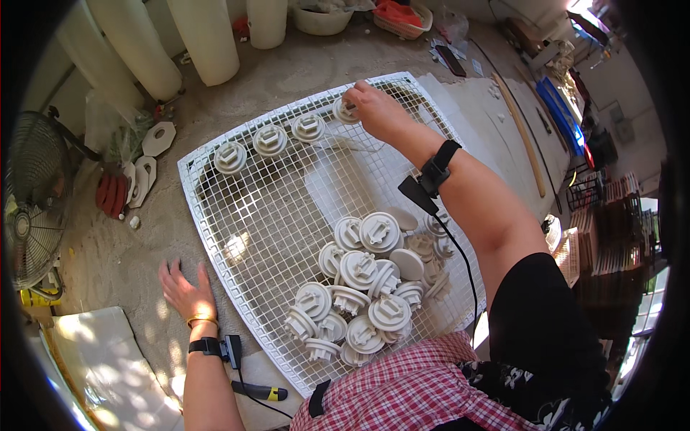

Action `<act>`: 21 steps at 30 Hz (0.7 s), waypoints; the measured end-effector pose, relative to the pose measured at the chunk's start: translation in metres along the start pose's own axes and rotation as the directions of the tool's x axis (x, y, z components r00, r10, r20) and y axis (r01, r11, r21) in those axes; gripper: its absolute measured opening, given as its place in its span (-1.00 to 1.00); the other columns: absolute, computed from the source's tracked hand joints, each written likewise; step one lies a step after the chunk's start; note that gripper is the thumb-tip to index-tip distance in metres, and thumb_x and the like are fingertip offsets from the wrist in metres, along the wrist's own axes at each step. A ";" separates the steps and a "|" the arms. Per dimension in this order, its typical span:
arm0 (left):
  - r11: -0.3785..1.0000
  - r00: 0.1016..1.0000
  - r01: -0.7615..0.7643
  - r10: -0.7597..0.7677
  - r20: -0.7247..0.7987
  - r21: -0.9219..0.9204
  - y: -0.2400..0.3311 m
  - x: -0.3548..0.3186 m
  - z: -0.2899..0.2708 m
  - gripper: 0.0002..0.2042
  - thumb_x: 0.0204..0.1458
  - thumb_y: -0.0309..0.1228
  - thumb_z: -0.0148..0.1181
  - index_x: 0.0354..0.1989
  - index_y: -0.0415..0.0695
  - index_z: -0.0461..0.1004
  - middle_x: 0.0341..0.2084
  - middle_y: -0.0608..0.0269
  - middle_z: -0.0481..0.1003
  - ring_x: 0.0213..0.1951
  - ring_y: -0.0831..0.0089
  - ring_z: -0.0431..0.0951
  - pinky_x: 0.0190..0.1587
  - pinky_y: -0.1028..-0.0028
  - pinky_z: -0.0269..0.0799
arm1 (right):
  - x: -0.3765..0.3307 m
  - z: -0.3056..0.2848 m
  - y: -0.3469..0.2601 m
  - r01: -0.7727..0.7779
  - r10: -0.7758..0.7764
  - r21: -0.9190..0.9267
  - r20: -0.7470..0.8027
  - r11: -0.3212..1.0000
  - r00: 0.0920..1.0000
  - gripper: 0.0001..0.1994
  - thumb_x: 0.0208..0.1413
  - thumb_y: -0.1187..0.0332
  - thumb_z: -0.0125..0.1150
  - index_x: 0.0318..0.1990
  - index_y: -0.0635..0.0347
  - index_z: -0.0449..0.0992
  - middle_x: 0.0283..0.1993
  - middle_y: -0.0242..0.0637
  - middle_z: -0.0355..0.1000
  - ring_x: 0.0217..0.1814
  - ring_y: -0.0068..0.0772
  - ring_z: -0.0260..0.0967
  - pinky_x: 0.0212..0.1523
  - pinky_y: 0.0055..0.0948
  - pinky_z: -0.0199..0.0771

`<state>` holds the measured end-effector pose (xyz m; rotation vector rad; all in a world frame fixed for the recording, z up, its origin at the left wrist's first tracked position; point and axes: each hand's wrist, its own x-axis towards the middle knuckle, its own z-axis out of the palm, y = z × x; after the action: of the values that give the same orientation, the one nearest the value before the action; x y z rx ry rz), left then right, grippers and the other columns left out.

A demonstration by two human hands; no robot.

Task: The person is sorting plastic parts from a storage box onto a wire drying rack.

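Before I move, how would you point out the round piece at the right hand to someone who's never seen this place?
Start with the big white mesh tray in the middle of the picture. Along its far edge runs a row of four white round pieces; look to the rightmost piece. Unlike its three neighbours, it is partly hidden by the right hand, whose fingers are on it.

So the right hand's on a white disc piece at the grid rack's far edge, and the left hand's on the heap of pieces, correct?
Not quite: the left hand is off the heap, over the grey work surface left of the grid rack, as the head view shows. The right hand is on a white disc piece.
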<state>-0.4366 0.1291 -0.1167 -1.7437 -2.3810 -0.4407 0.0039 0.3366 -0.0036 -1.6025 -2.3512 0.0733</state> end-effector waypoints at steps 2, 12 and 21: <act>1.000 1.000 0.005 -0.004 0.005 -0.005 0.001 0.000 -0.001 -0.49 0.07 -0.10 0.20 0.12 -0.11 0.32 0.26 0.10 0.18 0.32 0.11 0.13 0.28 0.06 0.07 | 0.009 0.005 0.000 -0.003 0.003 -0.016 0.007 1.000 1.000 -0.78 0.04 0.58 0.08 -0.13 0.18 0.47 -0.08 -0.09 0.37 -0.05 0.04 0.42 -0.06 -0.11 0.43; 1.000 1.000 0.005 -0.005 0.016 -0.016 -0.001 0.000 0.000 -0.48 0.09 -0.05 0.16 0.15 -0.09 0.31 0.27 0.10 0.17 0.32 0.10 0.13 0.27 0.03 0.06 | 0.021 0.011 -0.001 0.034 -0.012 -0.165 0.131 0.986 0.991 -0.71 0.02 0.56 0.12 -0.06 0.11 0.48 -0.05 -0.18 0.38 -0.01 -0.02 0.43 -0.03 -0.12 0.43; 0.998 0.996 0.059 -0.059 0.072 -0.006 0.004 0.002 -0.001 -0.49 0.09 -0.07 0.16 0.16 -0.04 0.30 0.27 0.15 0.15 0.32 0.14 0.12 0.30 0.05 0.06 | -0.011 -0.036 0.022 -0.152 0.152 -0.023 0.004 0.988 0.988 -0.66 0.03 0.40 0.25 0.01 0.12 0.48 -0.05 -0.13 0.40 0.00 -0.03 0.40 0.01 -0.17 0.41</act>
<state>-0.4338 0.1315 -0.1149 -1.7244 -2.4892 -0.4025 0.0372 0.3306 0.0237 -1.7921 -2.2382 0.0840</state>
